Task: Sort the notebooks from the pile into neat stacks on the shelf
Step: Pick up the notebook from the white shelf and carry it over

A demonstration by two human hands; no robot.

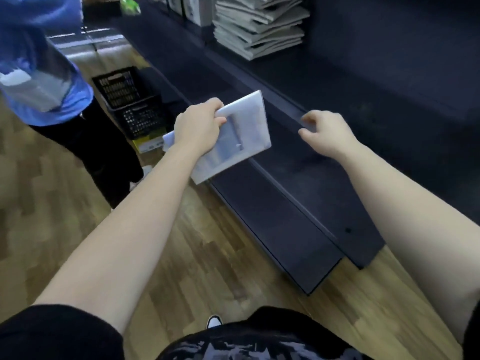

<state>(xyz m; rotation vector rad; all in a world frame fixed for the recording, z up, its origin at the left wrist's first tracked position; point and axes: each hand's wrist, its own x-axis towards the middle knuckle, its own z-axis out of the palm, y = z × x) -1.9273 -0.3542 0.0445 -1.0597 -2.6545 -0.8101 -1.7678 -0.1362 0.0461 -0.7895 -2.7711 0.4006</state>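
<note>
A white notebook point(241, 136) hangs tilted above the front edge of the dark lower shelf point(298, 183). The step looks like carrying it to the grey notebook stack point(259, 29) higher up, where it will need squaring on top. The left hand point(197, 126) grips its near edge. The right hand point(327, 131) hovers nearby, loosely curled and empty.

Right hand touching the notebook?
Apart. The head view shows dark shelf between the right hand and the notebook, which only the left hand grips.
</note>
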